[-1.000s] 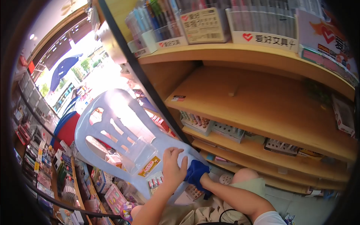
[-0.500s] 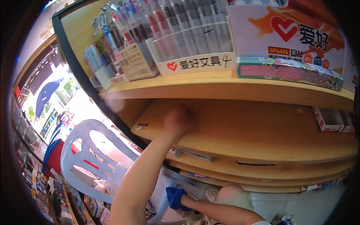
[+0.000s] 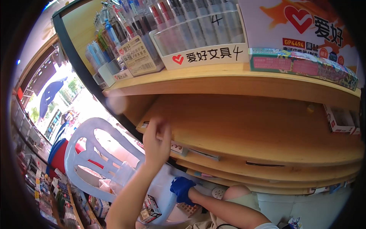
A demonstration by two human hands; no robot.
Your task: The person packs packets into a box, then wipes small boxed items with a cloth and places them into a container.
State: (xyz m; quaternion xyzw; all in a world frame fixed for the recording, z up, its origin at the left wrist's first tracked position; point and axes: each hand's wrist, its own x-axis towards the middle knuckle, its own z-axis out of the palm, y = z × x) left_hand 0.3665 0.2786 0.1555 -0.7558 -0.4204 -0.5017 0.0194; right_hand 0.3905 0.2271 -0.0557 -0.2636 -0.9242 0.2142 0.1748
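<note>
My left hand (image 3: pixel 157 143) is raised at the front left edge of the wooden shelf (image 3: pixel 244 126), its fingers curled and partly blurred; whether anything small is between them is hidden. My right hand is wrapped in or covered by a bunched blue cloth (image 3: pixel 183 189), low beside the seat of the light blue plastic chair (image 3: pixel 91 141). The fingers of that hand do not show. On the seat lie a small box (image 3: pixel 150 209) and a clear plastic container (image 3: pixel 124 173).
Above stand clear pen holders (image 3: pixel 202 53), a white and orange box (image 3: pixel 297 23) and a long patterned box (image 3: pixel 301 65). Small open boxes (image 3: pixel 338 121) sit at the shelf's right. Lower shelves curve below, and crowded merchandise (image 3: pixel 65 198) fills the lower left.
The view has turned right toward the shelves. My left hand went from the chair up over the shelf, then back left and down to its front edge. The blue cloth stays low by the seat.
</note>
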